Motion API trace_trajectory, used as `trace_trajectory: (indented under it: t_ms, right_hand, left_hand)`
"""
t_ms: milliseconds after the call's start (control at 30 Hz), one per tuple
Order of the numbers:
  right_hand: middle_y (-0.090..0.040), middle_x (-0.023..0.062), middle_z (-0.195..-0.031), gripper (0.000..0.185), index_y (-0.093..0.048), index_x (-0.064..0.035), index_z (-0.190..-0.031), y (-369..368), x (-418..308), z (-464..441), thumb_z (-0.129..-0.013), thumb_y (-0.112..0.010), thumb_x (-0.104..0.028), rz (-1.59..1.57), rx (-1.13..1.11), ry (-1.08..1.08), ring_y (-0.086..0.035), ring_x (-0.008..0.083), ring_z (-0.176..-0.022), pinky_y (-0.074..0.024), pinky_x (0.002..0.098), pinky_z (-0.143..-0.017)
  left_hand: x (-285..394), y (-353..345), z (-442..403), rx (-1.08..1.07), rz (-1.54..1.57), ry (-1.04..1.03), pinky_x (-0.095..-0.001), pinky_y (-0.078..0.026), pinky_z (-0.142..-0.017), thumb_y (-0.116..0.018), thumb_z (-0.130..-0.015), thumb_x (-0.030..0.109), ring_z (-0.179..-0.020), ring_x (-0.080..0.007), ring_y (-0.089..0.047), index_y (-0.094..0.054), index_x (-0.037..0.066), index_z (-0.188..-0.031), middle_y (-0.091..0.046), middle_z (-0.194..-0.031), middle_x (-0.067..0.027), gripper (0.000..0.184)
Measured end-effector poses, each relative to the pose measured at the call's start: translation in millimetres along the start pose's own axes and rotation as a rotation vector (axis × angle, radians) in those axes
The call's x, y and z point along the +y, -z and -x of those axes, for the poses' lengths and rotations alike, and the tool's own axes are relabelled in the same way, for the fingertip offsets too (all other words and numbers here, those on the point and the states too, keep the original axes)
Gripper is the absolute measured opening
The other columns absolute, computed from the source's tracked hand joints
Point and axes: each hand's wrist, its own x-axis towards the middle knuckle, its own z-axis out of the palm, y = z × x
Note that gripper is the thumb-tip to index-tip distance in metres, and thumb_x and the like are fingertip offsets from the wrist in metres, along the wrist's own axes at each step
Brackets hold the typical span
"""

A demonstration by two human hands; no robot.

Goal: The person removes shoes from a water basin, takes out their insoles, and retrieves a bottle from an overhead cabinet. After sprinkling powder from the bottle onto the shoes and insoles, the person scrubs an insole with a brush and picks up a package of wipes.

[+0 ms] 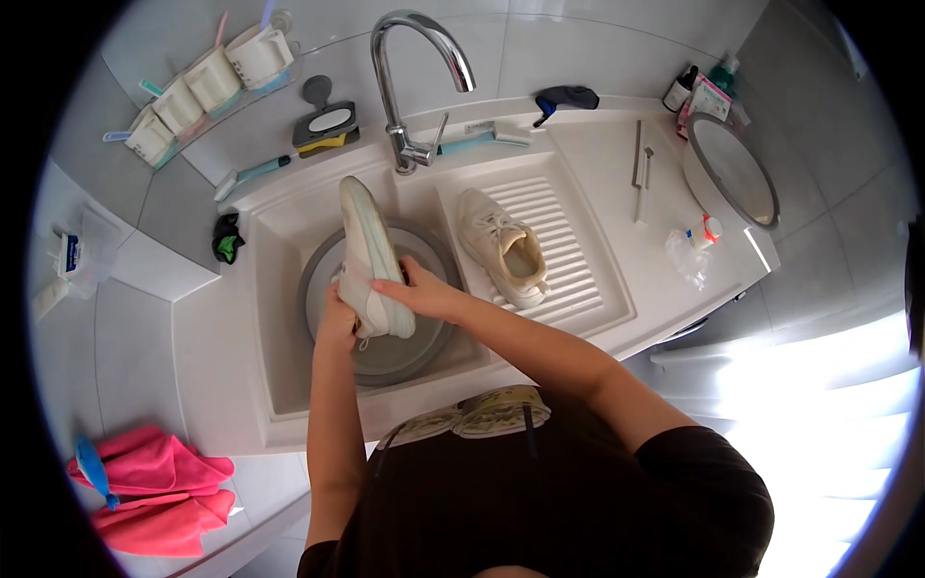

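Note:
A white shoe (369, 260) is held over the sink, toe up, its sole turned to the right. My left hand (337, 316) grips it at the lower left, with the fingers partly hidden behind the shoe. On its right side my right hand (416, 291) is closed round the sole's edge, thumb across it. Below the shoe, a round grey basin (438, 347) stands in the sink bowl. A second white shoe (501, 248) rests on the ribbed drainboard (578, 260), its opening facing up.
A chrome faucet (424, 29) rises behind the sink. Brushes (487, 138) and a soap holder (328, 120) line the back ledge. At right are a round mirror (732, 173) and a small bottle (708, 230). Pink cloths (159, 467) lie at lower left.

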Motion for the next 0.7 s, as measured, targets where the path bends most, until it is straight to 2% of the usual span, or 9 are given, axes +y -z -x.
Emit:
trace_trajectory:
  t_ms: [33, 100, 233, 400, 500, 633, 700]
  right_hand:
    - [-0.053, 0.0245, -0.126, 0.087, -0.032, 0.0118, -0.135, 0, 2, -2, -0.084, -0.065, -0.051, -0.001, 0.005, -0.001, -0.054, 0.0284, -0.116, -0.0439, 0.0344, -0.096]
    - [-0.052, 0.0236, -0.128, 0.086, -0.033, 0.0100, -0.136, -2, 2, -7, -0.085, -0.064, -0.052, -0.034, 0.014, 0.035, -0.053, 0.0279, -0.118, -0.0429, 0.0342, -0.097]
    - [-0.054, 0.0250, -0.126, 0.091, -0.034, 0.0095, -0.136, 3, -1, -13, -0.081, -0.065, -0.057, -0.058, 0.001, 0.037, -0.055, 0.0301, -0.117, -0.0435, 0.0346, -0.097]
    - [-0.051, 0.0199, -0.131, 0.080, -0.037, 0.0059, -0.137, 2, 3, -10, -0.087, -0.062, -0.051, -0.162, -0.010, 0.020, -0.050, 0.0254, -0.122, -0.0399, 0.0333, -0.100]
    - [-0.051, 0.0196, -0.130, 0.077, -0.039, 0.0062, -0.136, 3, 8, -12, -0.087, -0.062, -0.050, -0.119, 0.015, 0.033, -0.050, 0.0244, -0.120, -0.0403, 0.0332, -0.099]
    - [-0.054, 0.0214, -0.124, 0.083, -0.041, 0.0096, -0.131, 1, 24, -18, -0.083, -0.064, -0.054, -0.129, 0.080, 0.034, -0.054, 0.0251, -0.114, -0.0439, 0.0338, -0.095]
    - [-0.057, 0.0224, -0.120, 0.083, -0.043, 0.0091, -0.130, -3, 36, -23, -0.081, -0.066, -0.054, -0.143, 0.158, -0.004, -0.057, 0.0264, -0.111, -0.0453, 0.0345, -0.092]
  left_hand:
    - [1, -2, 0, -0.004, 0.000, 0.002, -0.0341, -0.057, -0.077, -0.062, -0.083, -0.005, -0.089, -0.0221, -0.067, -0.059, -0.007, -0.112, -0.067, -0.104, -0.0139, 0.030]
    - [1, -6, 0, 0.085, 0.046, -0.122, -0.0358, -0.058, -0.078, -0.066, -0.079, -0.005, -0.092, -0.0233, -0.068, -0.059, -0.006, -0.114, -0.067, -0.106, -0.0137, 0.036]
    - [5, -13, 1, 0.059, 0.141, -0.136, -0.0349, -0.057, -0.079, -0.064, -0.082, -0.004, -0.093, -0.0224, -0.067, -0.058, -0.007, -0.115, -0.066, -0.108, -0.0137, 0.034]
    - [6, -4, -10, 0.035, -0.109, -0.025, -0.0343, -0.053, -0.086, -0.057, -0.086, -0.002, -0.102, -0.0219, -0.063, -0.054, -0.004, -0.121, -0.063, -0.115, -0.0133, 0.035]
    - [2, -4, -11, -0.028, -0.112, -0.076, -0.0342, -0.052, -0.086, -0.061, -0.082, -0.002, -0.103, -0.0224, -0.062, -0.048, -0.004, -0.125, -0.061, -0.116, -0.0141, 0.045]
    - [-6, -7, -13, -0.023, 0.006, -0.074, -0.0349, -0.052, -0.085, -0.063, -0.081, -0.003, -0.099, -0.0223, -0.063, -0.052, -0.004, -0.120, -0.062, -0.112, -0.0127, 0.040]
    - [-29, 5, -25, 0.282, -0.051, -0.035, -0.0354, -0.053, -0.083, -0.063, -0.080, -0.003, -0.097, -0.0227, -0.063, -0.056, -0.004, -0.114, -0.063, -0.108, -0.0121, 0.035]
